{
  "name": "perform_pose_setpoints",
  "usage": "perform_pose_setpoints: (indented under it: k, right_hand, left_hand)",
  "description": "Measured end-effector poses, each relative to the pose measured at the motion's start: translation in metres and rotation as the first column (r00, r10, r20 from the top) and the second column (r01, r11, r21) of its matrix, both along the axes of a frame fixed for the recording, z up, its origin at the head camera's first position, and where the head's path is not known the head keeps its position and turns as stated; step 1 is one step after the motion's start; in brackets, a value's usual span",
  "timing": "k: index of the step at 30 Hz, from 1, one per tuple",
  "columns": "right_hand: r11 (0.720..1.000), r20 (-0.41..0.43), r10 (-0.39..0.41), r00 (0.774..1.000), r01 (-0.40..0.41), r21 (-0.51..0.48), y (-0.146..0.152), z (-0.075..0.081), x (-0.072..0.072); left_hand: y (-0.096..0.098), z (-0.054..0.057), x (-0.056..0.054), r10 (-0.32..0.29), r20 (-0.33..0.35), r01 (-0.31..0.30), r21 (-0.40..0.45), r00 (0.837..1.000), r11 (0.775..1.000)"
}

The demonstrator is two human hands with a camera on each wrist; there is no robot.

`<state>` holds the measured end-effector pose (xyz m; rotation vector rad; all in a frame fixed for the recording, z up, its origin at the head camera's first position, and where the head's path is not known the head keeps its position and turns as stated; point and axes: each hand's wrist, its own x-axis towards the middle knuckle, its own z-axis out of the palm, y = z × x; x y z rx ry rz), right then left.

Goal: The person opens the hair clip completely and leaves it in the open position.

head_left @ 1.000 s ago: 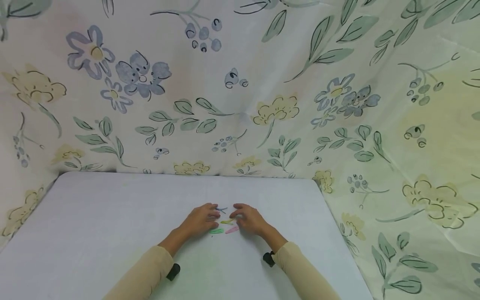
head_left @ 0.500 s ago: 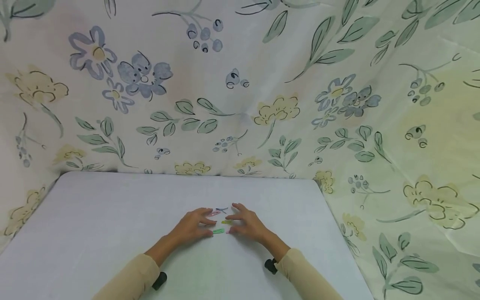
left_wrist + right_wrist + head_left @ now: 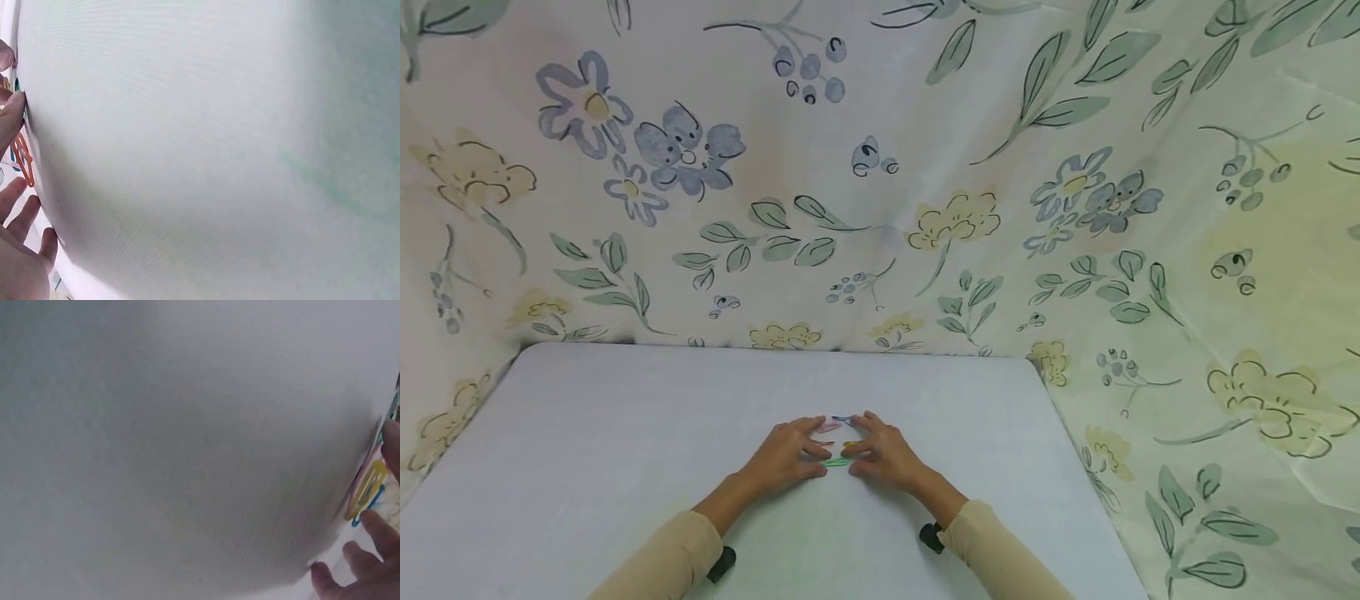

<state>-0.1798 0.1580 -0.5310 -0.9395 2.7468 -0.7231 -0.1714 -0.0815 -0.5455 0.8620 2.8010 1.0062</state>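
Several small coloured hair clips lie in a cluster on the white table. Farthest back is a blue clip [image 3: 841,418], with a pink clip [image 3: 828,428] just below it. A yellow clip [image 3: 850,444] and an orange clip [image 3: 24,159] lie in the middle, and a green clip [image 3: 836,462] is nearest the wearer. My left hand [image 3: 781,454] is spread along the left side, its thumb and fingers either side of the orange clip. From the right my right hand [image 3: 891,457] reaches in with parted fingers, the yellow clip between thumb and forefinger; its fingers partly hide the clips.
The white tabletop [image 3: 625,433] stretches around both hands. A flower-printed cloth [image 3: 865,250] hangs behind it and along the sides. Black wrist cameras sit under both cuffs, the left camera [image 3: 721,564] and the right camera [image 3: 932,537].
My left hand has drawn back leftward, uncovering a pink clip. My right hand has shifted left over the cluster, and the pink clip seen near its thumb is now out of sight.
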Motion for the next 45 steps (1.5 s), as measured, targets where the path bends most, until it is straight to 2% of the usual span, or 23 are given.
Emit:
perform_pose_setpoints:
  k: [15, 28, 36, 45]
  right_hand:
    - [0.999, -0.087, 0.018, 0.996, -0.015, 0.036, -0.0077, 0.0006, -0.0011]
    - [1.000, -0.085, 0.024, 0.996, -0.022, 0.016, -0.0070, -0.0006, -0.0041]
    - [1.000, -0.088, 0.016, 0.996, -0.017, -0.007, -0.0067, -0.0011, -0.0037]
    - [0.997, -0.079, -0.014, 0.997, 0.008, -0.075, -0.0064, 0.0023, -0.0028]
  left_hand:
    - [0.0059, 0.0062, 0.0028, -0.025, -0.082, 0.024, -0.013, 0.996, 1.000]
    - [0.0016, 0.0079, 0.0035, -0.084, -0.140, 0.084, -0.007, 0.987, 0.996]
    - [0.0027, 0.0062, 0.0055, -0.060, -0.185, 0.061, 0.004, 0.981, 0.998]
    - [0.0045, 0.0057, 0.0068, -0.027, -0.168, 0.035, 0.045, 0.985, 0.998]
